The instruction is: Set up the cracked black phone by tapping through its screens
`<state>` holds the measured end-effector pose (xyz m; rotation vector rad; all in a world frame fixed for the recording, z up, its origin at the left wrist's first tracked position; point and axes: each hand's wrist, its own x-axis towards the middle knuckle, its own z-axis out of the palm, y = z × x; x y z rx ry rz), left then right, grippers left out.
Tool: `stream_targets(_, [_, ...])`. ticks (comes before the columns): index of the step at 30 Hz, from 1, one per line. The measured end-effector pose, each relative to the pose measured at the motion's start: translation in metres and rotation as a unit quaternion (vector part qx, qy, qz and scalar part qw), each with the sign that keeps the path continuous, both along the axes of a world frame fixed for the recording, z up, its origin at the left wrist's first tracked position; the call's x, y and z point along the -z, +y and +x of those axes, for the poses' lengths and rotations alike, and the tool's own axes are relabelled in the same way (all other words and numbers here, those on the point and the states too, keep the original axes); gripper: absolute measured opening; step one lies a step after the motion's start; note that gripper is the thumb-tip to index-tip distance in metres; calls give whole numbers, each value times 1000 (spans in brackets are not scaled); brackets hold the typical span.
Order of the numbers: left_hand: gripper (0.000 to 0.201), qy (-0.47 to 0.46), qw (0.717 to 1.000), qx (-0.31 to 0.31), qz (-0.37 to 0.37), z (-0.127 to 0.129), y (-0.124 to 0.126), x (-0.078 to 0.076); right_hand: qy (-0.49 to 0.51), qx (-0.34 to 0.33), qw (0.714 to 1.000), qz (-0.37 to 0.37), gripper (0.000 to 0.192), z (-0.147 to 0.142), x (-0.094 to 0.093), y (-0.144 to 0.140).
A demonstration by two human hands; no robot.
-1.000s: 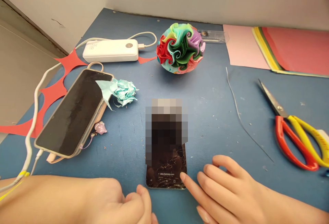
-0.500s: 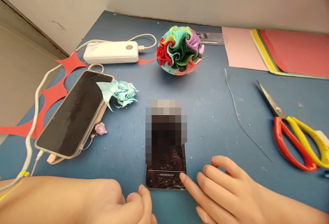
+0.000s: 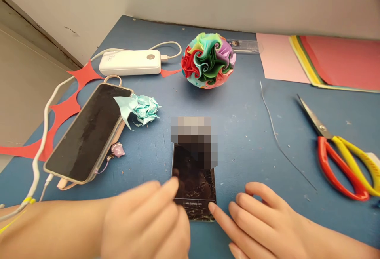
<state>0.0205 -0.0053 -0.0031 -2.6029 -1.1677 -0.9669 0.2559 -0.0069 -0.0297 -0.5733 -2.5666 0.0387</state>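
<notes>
Head view shows the cracked phone [image 3: 194,183] lying flat, screen up, on the blue table [image 3: 246,132], near the front edge between both hands. Left hand [image 3: 148,219] is loosely spread and holds nothing; its fingertips [image 3: 173,183] reach over the lower left part of the glass. Right hand [image 3: 261,219] rests palm down with fingers loosely spread and empty, the index fingertip touching the phone's lower right corner. To operate the screen well, keep the right fingertip braced at that corner so the phone does not slide, and apply the left fingertip with light, flat pressure; the fractured glass calls for a gentle touch, judged from the visible cracks. Keep wrists low on the table for steadiness. A second phone [image 3: 86,132], a crumpled paper [image 3: 142,108], a paper ball [image 3: 208,60] and scissors [image 3: 344,156] lie well apart.
</notes>
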Motion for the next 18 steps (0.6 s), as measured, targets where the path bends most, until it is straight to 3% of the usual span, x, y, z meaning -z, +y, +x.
stream_targets(2, [14, 25, 993, 117, -4, 4, 28, -3, 3, 3, 1000, -4, 32, 0, 1, 0])
stream_targets(3, [13, 62, 992, 111, -23, 4, 41, -5, 4, 3, 1000, -5, 32, 0, 1, 0])
stream_targets(7, [19, 26, 997, 49, -51, 3, 69, -4, 7, 2, 1000, -3, 32, 1, 1, -3])
stream_targets(12, [19, 28, 992, 89, -89, 5, 68, 1, 10, 7, 1000, 9, 31, 2, 1, -3])
stream_targets(18, [19, 34, 989, 84, -113, 6, 69, 0, -2, 2, 1000, 28, 32, 2, 3, 0])
